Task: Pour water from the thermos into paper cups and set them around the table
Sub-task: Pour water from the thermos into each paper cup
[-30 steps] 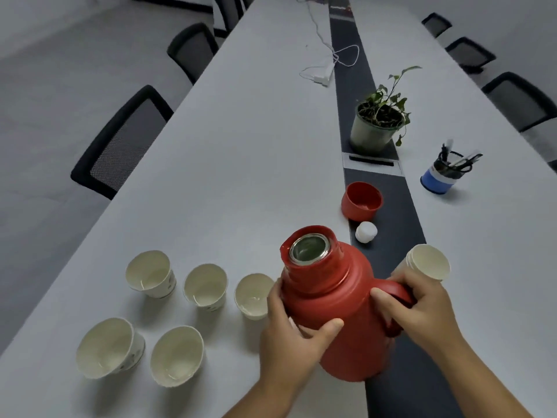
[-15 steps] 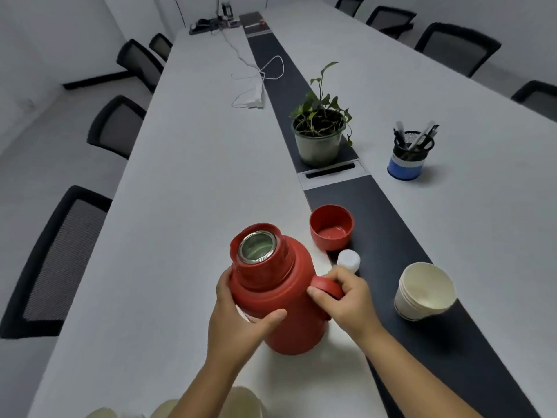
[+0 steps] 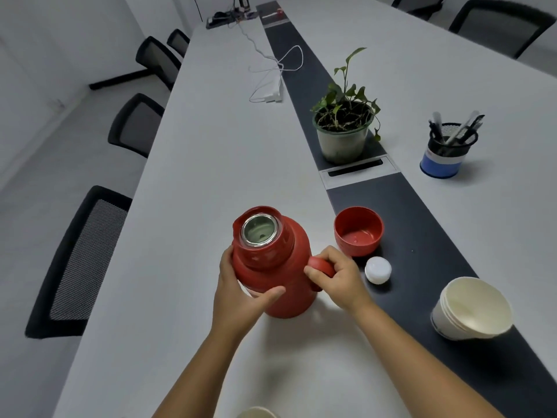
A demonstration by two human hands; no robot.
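A red thermos (image 3: 272, 260) stands upright on the white table (image 3: 211, 164), its steel mouth uncovered. My left hand (image 3: 241, 292) wraps round the thermos body from the left, thumb across the front. My right hand (image 3: 337, 277) grips the red handle on its right side. The red lid cup (image 3: 358, 230) sits mouth up to the right, with a white stopper (image 3: 377, 270) beside it. A stack of paper cups (image 3: 470, 312) rests on the dark strip at the right. One paper cup rim (image 3: 256, 413) shows at the bottom edge; the other filled cups are out of view.
A potted plant (image 3: 345, 131) stands on the dark centre strip (image 3: 422, 236), a cable slot plate in front of it. A pen holder (image 3: 446, 146) is at the right. A white cable and charger (image 3: 271, 82) lie farther back. Black chairs (image 3: 81, 260) line both table sides.
The thermos went from tilted toward the cups to upright on the table. My view swung up and right, so the row of cups dropped out of sight. Both hands kept their hold.
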